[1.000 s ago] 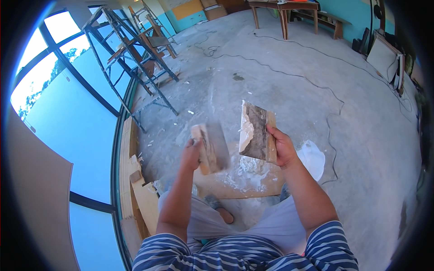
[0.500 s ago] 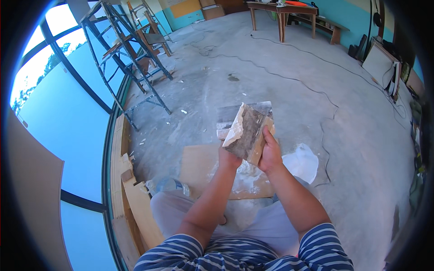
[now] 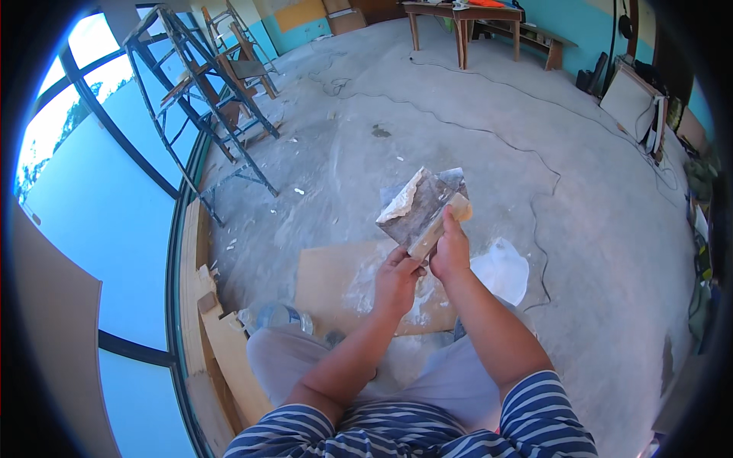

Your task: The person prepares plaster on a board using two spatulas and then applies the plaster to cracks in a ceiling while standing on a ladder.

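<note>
In front of me I hold a flat grey plastering trowel (image 3: 418, 208), tilted, with thick white putty (image 3: 402, 200) along its left edge. A pale, bar-like grip (image 3: 437, 229) runs along its right side. My right hand (image 3: 450, 253) is closed on this grip, its thumb lying along the top. My left hand (image 3: 397, 281) is closed at the lower end, fingertips against the bar; its underside is hidden. A second flat grey plate (image 3: 453, 177) shows behind the trowel, mostly covered. Below my hands, a brown board (image 3: 328, 275) with white powdery smears lies on the floor.
A white sheet or patch (image 3: 504, 271) lies right of the board, a clear plastic container (image 3: 279, 314) by my left knee. Timber planks (image 3: 229, 343) line the window wall. A stepladder (image 3: 206, 99) stands far left, a wooden table (image 3: 462, 15) at the back. A cord (image 3: 489, 128) crosses the floor.
The trowel has turned, so its pale grip shows more of its side. The plate behind is more covered. My left hand has moved slightly lower, to the grip's lower end.
</note>
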A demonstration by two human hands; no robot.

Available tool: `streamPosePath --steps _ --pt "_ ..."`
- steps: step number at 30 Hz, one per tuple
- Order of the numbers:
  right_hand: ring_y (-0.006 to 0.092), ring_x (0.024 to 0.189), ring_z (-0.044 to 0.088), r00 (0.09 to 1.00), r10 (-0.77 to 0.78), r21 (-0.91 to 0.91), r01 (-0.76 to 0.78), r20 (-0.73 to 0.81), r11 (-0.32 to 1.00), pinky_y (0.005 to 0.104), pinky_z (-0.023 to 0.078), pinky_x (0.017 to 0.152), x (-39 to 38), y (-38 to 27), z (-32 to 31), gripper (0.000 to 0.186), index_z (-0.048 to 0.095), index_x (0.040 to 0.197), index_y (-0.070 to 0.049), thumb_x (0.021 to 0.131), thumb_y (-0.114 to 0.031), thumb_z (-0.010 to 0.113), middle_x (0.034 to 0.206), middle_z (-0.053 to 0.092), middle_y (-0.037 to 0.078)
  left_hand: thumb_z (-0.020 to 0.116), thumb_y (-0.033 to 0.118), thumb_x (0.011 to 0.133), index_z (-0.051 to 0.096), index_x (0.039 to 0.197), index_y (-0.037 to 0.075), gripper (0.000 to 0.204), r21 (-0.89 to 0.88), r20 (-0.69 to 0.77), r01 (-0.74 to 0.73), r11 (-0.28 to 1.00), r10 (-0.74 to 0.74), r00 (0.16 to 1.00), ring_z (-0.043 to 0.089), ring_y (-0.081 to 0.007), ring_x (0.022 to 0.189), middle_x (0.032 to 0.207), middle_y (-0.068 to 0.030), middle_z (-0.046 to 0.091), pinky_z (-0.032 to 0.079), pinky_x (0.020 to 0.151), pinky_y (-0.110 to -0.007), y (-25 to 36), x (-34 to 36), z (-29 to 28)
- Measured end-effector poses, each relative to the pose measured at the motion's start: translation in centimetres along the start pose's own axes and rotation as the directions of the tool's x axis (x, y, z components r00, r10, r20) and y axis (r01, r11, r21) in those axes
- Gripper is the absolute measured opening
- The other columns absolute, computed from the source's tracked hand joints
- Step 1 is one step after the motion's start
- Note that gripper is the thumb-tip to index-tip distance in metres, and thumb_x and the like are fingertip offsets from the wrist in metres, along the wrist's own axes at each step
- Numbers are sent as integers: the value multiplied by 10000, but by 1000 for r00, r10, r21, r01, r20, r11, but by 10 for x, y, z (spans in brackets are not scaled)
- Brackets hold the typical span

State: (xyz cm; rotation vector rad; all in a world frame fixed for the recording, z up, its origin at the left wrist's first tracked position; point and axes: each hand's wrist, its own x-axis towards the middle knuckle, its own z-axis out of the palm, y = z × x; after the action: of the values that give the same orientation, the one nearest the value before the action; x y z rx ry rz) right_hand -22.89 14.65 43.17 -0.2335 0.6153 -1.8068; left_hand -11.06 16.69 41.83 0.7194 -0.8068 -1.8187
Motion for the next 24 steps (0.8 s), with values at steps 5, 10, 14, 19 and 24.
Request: streamPosePath --steps 5,10,14,19,24 --pt "239 1152 559 999 -26 -118 31 42 993 386 449 979 -1 -4 -2 511 431 1352 -9 994 -360 530 1239 571 112 619 -10 854 553 1121 39 280 157 -95 -21 987 36 995 613 -164 798 922 -90 659 502 702 -307 8 8 5" --pt "221 1243 482 976 -218 -507 180 -16 843 342 374 1034 21 -5 -31 479 403 1429 -81 994 -231 535 1271 561 107 610 154 911 549 1111 77 223 -225 -71 -207 952 196 978 668 -247 891 965 -106 667 552 851 -473 60 19 -54" --pt "221 1135 568 973 -228 -606 152 -49 781 324 469 927 30 -37 -37 494 380 1456 -115 991 -184 532 1344 516 132 480 311 990 535 1173 66 311 -333 -87 -261 906 246 965 624 -332 1054 1108 -126 646 507 931 -556 95 9 -113" --pt "163 760 558 990 132 131 -138 57 982 270 517 632 13 -63 -15 443 443 1367 -31 968 -188 555 1022 575 89 370 390 1033 510 1258 29 448 -404 -126 -280 871 251 960 578 -354 1146 1252 -137 596 462 1005 -541 104 -2 -132" --pt "125 543 477 827 321 227 -460 462 858 228 417 473 3 -64 -6 406 523 1208 8 963 -315 553 714 509 58 367 370 1033 450 1350 -15 505 -364 36 -46 930 63 997 537 -358 1226 1331 -182 548 407 1064 -505 101 -1 -103"
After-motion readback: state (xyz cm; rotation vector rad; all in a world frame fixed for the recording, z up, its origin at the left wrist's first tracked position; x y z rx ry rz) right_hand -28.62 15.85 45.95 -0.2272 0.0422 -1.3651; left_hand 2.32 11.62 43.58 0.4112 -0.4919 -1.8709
